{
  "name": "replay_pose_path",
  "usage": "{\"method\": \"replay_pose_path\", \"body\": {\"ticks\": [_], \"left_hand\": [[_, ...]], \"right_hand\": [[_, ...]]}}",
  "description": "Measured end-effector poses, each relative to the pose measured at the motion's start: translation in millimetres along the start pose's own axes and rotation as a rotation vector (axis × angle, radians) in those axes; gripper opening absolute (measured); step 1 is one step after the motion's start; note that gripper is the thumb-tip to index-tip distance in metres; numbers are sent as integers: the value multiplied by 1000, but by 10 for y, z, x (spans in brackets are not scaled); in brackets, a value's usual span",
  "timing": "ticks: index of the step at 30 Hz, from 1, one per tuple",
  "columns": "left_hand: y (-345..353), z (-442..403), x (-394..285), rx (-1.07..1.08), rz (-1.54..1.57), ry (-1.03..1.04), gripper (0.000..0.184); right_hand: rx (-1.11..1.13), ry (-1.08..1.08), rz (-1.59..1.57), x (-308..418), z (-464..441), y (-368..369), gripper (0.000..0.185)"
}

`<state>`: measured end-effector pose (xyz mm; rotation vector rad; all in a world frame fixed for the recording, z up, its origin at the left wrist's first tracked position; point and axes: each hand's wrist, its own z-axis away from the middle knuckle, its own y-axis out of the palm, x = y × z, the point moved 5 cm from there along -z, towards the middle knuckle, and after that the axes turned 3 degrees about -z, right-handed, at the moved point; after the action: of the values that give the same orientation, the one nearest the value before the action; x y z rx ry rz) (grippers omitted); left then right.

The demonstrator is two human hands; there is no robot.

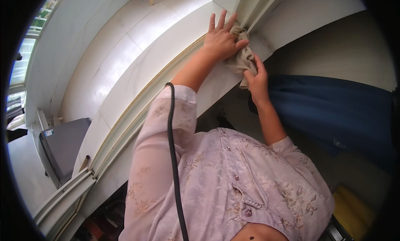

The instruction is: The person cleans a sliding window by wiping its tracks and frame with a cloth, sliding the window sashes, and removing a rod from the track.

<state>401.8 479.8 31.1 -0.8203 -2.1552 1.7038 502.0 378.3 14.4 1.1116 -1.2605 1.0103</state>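
A crumpled beige cloth [245,59] lies on the white marble sill [214,80], beside the end of the window track at the upper middle. My left hand [222,41] is palm down at the cloth's left edge, its fingers spread across the track and its thumb resting on the fabric. On the other side, my right hand [259,80] pinches the lower right part of the cloth between thumb and fingers.
Metal window rails [129,124] curve along the sill to sliding frames [66,203] at lower left. A grey box-like object [66,147] stands beyond them. Dark blue fabric [333,111] is at right, yellow fabric [354,209] at lower right. A black cord [173,157] hangs over my left sleeve.
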Motion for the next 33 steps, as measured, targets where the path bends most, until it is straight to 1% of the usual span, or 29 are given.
{"method": "replay_pose_path", "body": {"ticks": [1,2,3,5,6,7,8,9,10,11,12,13,15,16,17,18,19,20,24,27,29,31,33], "left_hand": [[39,-21,0,45,-21,-73,51],[78,-11,3,-27,55,-90,51],[134,-20,0,-20,57,-89,51],[162,-12,10,-183,239,-155,48],[165,-1,13,-187,238,-157,48],[115,71,50,-220,177,-132,44],[59,154,96,-245,116,-103,39],[-31,240,143,-239,113,-102,39],[-150,312,191,-224,178,-136,30],[-201,360,249,-209,243,-168,22],[-324,394,301,-403,357,-174,12],[-373,410,301,-397,353,-177,12],[-451,439,352,-307,405,-329,8],[-424,422,321,-153,345,-292,14],[-389,422,296,-150,345,-295,14],[-339,401,225,-158,216,-211,18],[-281,392,177,-167,87,-125,23],[-168,378,193,-107,-22,-98,34],[-61,236,215,-100,55,-9,38],[1,70,182,-68,21,52,39],[63,-139,115,-17,-71,110,40],[107,-237,91,2,-64,108,39],[103,-239,98,-22,-45,84,36]], "right_hand": [[-1,4,1,-11,-38,1,50],[-19,45,-56,-15,-68,-11,49],[-40,88,-114,-20,-75,-15,48],[-48,114,-142,-26,-17,25,47],[-41,131,-172,-18,-39,21,46],[-37,128,-173,-6,-51,9,46],[-14,193,-247,-25,-34,15,46],[9,261,-319,-45,-9,20,46],[10,265,-320,-24,-6,-6,46],[-5,315,-345,-46,9,-18,45],[-21,365,-373,-85,23,-16,45],[-19,372,-377,-91,25,-19,45],[-35,342,-404,-92,17,-49,44],[-35,348,-406,-99,21,-53,44],[-55,290,-386,-68,14,-86,43],[-75,228,-366,-39,7,-108,43],[-76,229,-367,-34,18,-102,43],[-90,211,-372,-25,27,-107,44],[-120,181,-401,-48,15,-143,44],[-144,176,-410,-33,-28,-130,41],[-138,147,-396,-17,-99,-112,41],[-133,114,-379,-14,-189,-133,41],[-91,147,-353,-51,-238,-112,43]]}}
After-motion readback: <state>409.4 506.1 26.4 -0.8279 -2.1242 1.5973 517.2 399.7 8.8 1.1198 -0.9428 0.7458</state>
